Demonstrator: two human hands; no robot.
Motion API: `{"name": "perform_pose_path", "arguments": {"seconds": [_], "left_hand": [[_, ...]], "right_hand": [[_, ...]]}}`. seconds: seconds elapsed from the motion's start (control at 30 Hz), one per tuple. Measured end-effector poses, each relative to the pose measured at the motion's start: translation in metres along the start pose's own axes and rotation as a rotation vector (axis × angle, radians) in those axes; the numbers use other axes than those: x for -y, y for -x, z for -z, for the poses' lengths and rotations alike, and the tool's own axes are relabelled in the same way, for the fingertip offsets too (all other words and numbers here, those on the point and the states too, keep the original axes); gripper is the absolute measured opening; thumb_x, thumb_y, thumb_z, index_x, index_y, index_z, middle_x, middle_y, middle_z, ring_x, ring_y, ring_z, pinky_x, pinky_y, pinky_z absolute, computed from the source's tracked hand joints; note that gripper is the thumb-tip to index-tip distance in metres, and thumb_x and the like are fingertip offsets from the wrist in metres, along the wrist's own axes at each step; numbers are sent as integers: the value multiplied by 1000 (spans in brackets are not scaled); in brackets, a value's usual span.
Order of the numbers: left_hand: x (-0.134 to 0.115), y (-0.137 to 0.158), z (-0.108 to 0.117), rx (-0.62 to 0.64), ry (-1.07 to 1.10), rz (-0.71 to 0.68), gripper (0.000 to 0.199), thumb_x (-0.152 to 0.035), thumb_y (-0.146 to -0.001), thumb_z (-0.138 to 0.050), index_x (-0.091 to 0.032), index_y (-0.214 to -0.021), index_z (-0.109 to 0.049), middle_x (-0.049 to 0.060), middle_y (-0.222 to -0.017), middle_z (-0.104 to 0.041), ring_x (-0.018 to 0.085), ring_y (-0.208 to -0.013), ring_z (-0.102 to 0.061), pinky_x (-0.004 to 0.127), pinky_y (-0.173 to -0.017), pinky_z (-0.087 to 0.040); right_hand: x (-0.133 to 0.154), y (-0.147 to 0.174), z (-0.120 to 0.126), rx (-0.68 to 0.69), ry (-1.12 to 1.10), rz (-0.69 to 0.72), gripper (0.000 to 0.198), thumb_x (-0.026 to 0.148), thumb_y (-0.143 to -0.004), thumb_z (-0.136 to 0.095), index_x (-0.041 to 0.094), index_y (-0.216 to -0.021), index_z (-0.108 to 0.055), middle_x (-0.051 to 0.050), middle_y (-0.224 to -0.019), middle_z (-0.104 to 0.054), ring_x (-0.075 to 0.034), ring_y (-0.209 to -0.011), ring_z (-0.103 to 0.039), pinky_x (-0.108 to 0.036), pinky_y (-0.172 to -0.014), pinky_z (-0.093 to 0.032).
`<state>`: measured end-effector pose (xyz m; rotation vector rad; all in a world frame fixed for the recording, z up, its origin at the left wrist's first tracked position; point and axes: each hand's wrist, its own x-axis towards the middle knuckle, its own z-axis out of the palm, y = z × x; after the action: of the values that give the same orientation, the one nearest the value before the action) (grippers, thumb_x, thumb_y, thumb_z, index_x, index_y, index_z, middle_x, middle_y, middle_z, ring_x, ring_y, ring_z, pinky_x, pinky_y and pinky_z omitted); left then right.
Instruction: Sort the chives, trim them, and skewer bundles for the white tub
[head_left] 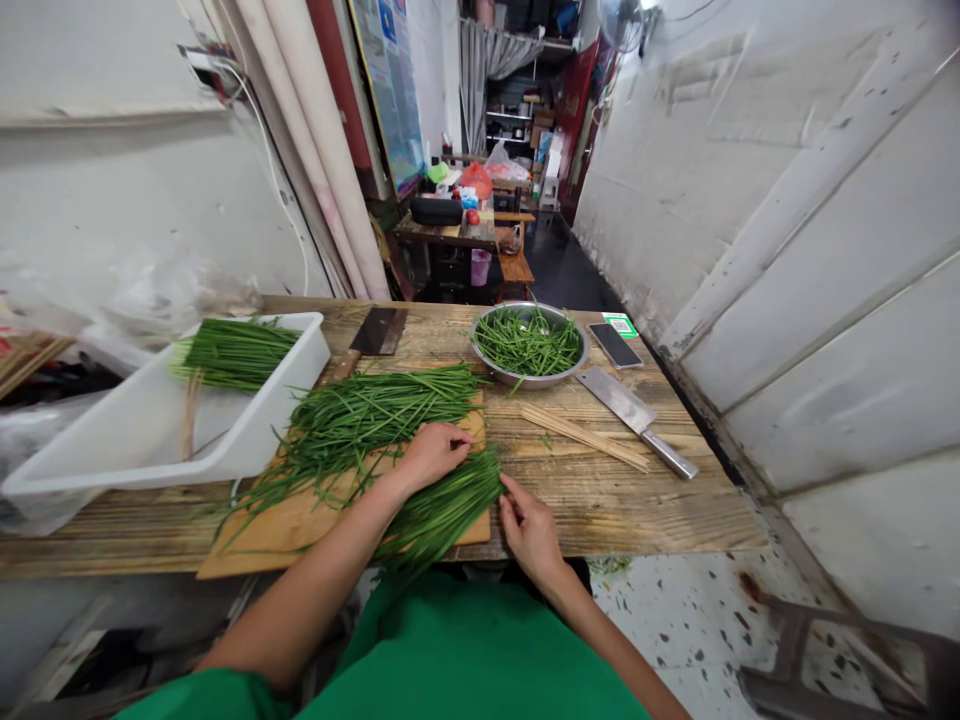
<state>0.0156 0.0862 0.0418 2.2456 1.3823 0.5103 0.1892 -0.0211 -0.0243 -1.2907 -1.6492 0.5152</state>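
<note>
Squaring up the near chives (446,508), it seems, on the right of the board (300,525); left hand (435,455) loosely curled over them, grip unclear; right hand (531,525) half open at their ends; next move calls for light, even pressure.
</note>
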Motion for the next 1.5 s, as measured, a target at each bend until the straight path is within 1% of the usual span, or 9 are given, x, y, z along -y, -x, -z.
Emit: {"name": "perform_pose_path", "arguments": {"seconds": [0.13,0.3,0.57,0.77,1.0,1.13,1.23,1.37,1.5], "left_hand": [[1,0,0,11,13,6,25,-25,-73,-49,-21,-87,-69,0,-92,-68,17,-85,-61,24,-77,-44],[1,-1,1,34,-12,-28,25,-24,-75,-48,-21,-89,-68,1,-93,-67,16,-86,-60,26,-80,-42],[-3,2,15,185,-118,-235,24,-18,-78,-48,-26,-92,-67,1,-89,-67,16,-89,-56,28,-83,-35],[11,-5,28,-66,-280,-78,24,-20,-79,-45,-22,-92,-65,5,-88,-63,18,-88,-52,32,-77,-33],[16,-19,22,-36,-488,-178,16,-25,-76,-53,-21,-81,-68,7,-76,-58,20,-80,-47,32,-69,-30],[7,-18,18,-76,-441,-215,21,-26,-79,-48,-19,-76,-67,8,-75,-58,20,-81,-47,32,-71,-30],[1,-13,7,-50,-321,-208,19,-25,-80,-49,-20,-79,-67,5,-78,-62,18,-81,-50,32,-74,-31],[-1,-8,-8,-65,-137,-115,15,-23,-77,-52,-21,-80,-67,1,-78,-65,16,-78,-54,29,-75,-34],[-1,-9,-9,-53,-10,-59,15,-23,-75,-53,-18,-76,-67,1,-74,-65,14,-72,-56,24,-69,-38]], "right_hand": [[1,0,0,4,1,2,35,19,-83,-41,18,-115,-54,-8,-99,-65,-17,-81,-64,-28,-71,-52],[1,0,-1,1,19,3,34,19,-83,-40,17,-114,-55,-9,-99,-65,-17,-82,-64,-28,-71,-52],[1,0,0,-16,3,22,34,20,-83,-41,18,-115,-55,-9,-98,-66,-17,-80,-64,-28,-69,-53],[0,1,-1,-8,8,14,35,19,-83,-41,17,-115,-55,-9,-99,-65,-17,-82,-64,-28,-71,-52],[0,1,0,1,16,9,35,19,-83,-41,18,-116,-54,-9,-99,-65,-17,-81,-64,-28,-71,-52],[1,0,1,-8,22,21,35,20,-83,-41,19,-116,-54,-8,-98,-66,-17,-78,-65,-28,-69,-53],[1,0,1,-13,24,22,35,19,-83,-41,19,-116,-54,-8,-100,-65,-17,-81,-64,-28,-70,-53],[2,0,1,-15,39,22,35,20,-83,-42,19,-116,-54,-8,-99,-66,-18,-81,-65,-29,-71,-53],[2,-1,1,-14,31,24,35,20,-83,-42,18,-115,-55,-9,-100,-65,-18,-82,-64,-30,-71,-53]]}}
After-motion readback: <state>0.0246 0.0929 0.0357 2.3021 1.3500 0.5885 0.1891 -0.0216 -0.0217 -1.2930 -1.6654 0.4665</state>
